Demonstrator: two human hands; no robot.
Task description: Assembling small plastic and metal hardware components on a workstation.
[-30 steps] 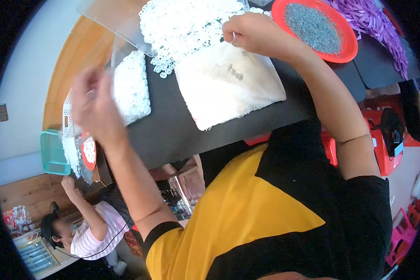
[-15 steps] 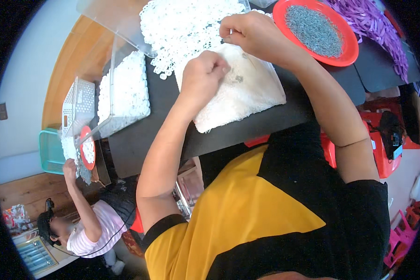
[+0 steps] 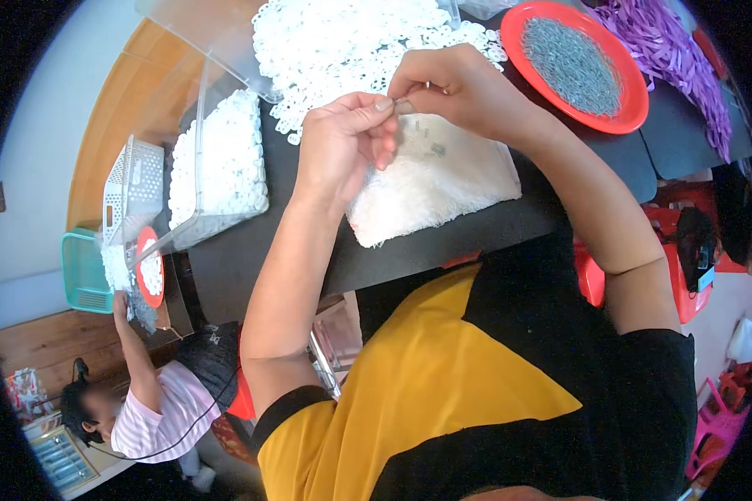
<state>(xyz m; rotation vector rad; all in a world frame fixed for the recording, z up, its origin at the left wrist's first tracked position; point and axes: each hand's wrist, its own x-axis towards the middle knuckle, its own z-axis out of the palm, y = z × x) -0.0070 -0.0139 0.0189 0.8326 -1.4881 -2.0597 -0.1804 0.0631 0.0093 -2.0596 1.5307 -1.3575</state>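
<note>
My left hand (image 3: 340, 146) and my right hand (image 3: 468, 92) meet fingertip to fingertip above a cream cloth (image 3: 447, 188). Thumb and forefinger of the left hand are pinched together, its other fingers loosely curled. Closed in a pinch too, the right hand shows a tiny pale tip between its curled fingers. What the fingertips grip is too small to name. A few small grey metal pieces (image 3: 437, 150) lie on the cloth. Just beyond the hands spreads a heap of small white plastic pieces with holes (image 3: 351, 42).
A red plate (image 3: 642, 113) of small grey metal pieces stands right, beside purple ribbon strips (image 3: 668, 50). Left are a clear bin of white pieces (image 3: 226, 167), a white perforated basket (image 3: 142, 179) and a green basket (image 3: 83, 271). A co-worker (image 3: 163, 409) sits at lower left.
My hands were apart over the cloth; now their fingertips meet. The left hand has turned and loosened from a closed curl. The co-worker's hand has moved slightly down.
</note>
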